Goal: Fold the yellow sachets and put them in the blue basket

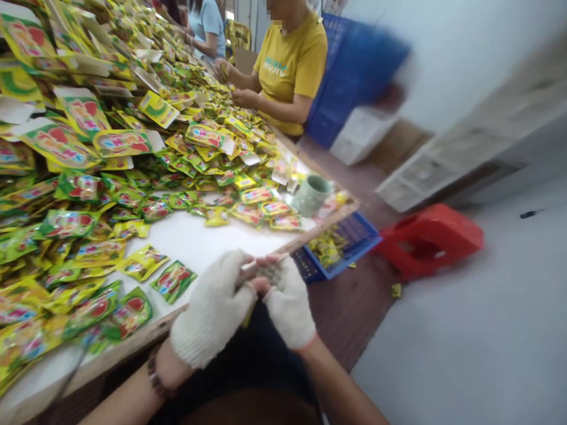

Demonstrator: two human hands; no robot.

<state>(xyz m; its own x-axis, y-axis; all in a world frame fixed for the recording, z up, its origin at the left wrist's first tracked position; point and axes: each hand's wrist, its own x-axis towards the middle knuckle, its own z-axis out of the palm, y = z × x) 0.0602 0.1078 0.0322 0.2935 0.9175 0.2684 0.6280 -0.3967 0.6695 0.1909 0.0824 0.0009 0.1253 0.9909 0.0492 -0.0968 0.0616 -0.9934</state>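
My left hand [217, 307] and my right hand [290, 304], both in white knitted gloves with bare fingertips, meet over my lap just off the table's front edge. Their fingers are curled together around something small and greyish that is mostly hidden. A sliver of yellow [248, 317] pokes out beneath the left thumb. Closest to my left hand on the white table [186, 230] lie a green packet with a watermelon picture [172, 281] and a yellow packet [142, 262]. More green and yellow packets are piled to the left, among flat printed card boxes [121, 141].
A pale green cup [312, 195] stands near the table corner. Below it is a blue crate [349, 242] holding yellow packets. On the floor lies a red plastic stool [436, 239]. A person in a yellow shirt [290, 65] and another in light blue [208, 29] work along the table.
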